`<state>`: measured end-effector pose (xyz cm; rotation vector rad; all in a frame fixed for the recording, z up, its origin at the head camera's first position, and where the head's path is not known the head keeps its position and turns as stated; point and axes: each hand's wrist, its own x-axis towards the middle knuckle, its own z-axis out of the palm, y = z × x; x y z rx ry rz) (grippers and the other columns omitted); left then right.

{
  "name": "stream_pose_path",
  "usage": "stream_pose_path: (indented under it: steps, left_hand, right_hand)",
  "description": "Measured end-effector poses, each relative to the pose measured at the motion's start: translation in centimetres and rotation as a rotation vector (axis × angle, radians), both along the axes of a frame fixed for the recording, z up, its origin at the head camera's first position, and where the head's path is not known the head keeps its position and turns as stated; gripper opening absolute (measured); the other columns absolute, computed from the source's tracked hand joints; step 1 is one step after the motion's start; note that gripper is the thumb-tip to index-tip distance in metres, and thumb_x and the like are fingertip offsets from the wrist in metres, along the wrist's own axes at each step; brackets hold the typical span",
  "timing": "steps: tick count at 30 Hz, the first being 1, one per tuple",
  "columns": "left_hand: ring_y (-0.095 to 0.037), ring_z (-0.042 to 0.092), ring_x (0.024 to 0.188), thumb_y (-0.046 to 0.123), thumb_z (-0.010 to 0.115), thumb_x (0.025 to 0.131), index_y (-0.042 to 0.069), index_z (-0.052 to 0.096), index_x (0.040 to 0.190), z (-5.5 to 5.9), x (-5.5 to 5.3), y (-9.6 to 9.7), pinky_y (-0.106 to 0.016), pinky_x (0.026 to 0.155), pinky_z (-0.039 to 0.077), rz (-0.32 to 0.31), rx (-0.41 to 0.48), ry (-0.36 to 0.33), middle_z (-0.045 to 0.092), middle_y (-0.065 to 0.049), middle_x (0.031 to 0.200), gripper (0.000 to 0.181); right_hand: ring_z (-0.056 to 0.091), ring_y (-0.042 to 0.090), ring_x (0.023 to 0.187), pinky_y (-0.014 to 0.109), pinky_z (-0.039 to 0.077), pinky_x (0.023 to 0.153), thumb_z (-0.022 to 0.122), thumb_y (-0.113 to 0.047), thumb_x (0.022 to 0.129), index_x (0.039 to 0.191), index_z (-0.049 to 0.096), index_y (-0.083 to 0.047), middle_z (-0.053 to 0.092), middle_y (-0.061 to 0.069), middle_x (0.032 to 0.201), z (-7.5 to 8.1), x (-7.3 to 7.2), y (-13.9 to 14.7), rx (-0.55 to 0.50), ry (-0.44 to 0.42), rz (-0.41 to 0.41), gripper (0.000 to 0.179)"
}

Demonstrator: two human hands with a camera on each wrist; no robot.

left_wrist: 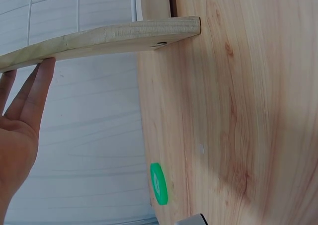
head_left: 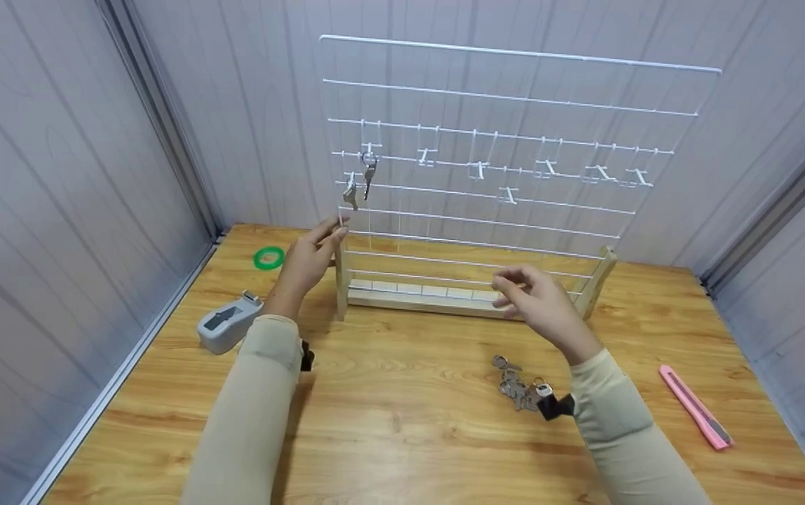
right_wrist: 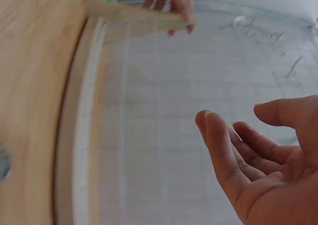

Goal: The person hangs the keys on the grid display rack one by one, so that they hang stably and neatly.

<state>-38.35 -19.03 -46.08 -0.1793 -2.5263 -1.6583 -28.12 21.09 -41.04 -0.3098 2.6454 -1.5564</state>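
Left hand [head_left: 306,261] in apparent pinch on wooden rack post [left_wrist: 107,40], right hand [head_left: 541,300] relaxed.

Bright head view, hazy right-wrist view

Soft light covered the desk [head_left: 388,435]; a faint shadow fell beside the left sleeve [head_left: 245,414], away from the desk's left edge. The right-wrist view blurred the rack [right_wrist: 123,106] while the right hand [right_wrist: 276,173] looked sharper.
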Motion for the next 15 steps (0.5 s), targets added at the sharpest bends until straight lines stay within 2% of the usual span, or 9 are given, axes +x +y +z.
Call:
stream_pose_path:
  steps: [6, 11, 15]
  left_hand:
    - [-0.038, 0.057, 0.147, 0.067, 0.056, 0.103, 0.036, 0.057, 0.155, -0.1, -0.1, 0.0, -0.05, 0.104, 0.065, -0.006, 0.018, -0.004, 0.054, -0.004, 0.164, 0.06]
    - [-0.038, 0.057, 0.147, 0.065, 0.057, 0.104, 0.04, 0.058, 0.153, -0.1, -0.1, 0.0, -0.051, 0.103, 0.065, -0.001, 0.027, 0.002, 0.055, -0.002, 0.164, 0.055]
    - [-0.039, 0.058, 0.146, 0.063, 0.057, 0.104, 0.04, 0.058, 0.153, 0.0, -0.1, 0.0, -0.052, 0.103, 0.065, -0.008, 0.024, 0.009, 0.054, -0.004, 0.164, 0.054]
  right_hand:
    - [0.077, 0.028, 0.104, 0.031, 0.069, 0.086, 0.058, -0.028, 0.112, 0.139, 0.059, 0.005, 0.066, 0.028, 0.133, -3.8, 0.3, 3.6, 0.074, -0.095, -0.022, 0.043]
    - [0.076, 0.035, 0.103, 0.039, 0.069, 0.086, 0.06, -0.022, 0.111, 0.134, 0.061, 0.008, 0.067, 0.031, 0.128, -6.3, 0.4, 5.0, 0.129, -0.141, 0.028, 0.037]
    - [0.075, 0.032, 0.095, 0.043, 0.069, 0.082, 0.064, -0.019, 0.108, 0.129, 0.064, 0.007, 0.07, 0.026, 0.118, -8.0, 0.5, 5.2, 0.201, -0.187, 0.064, 0.034]
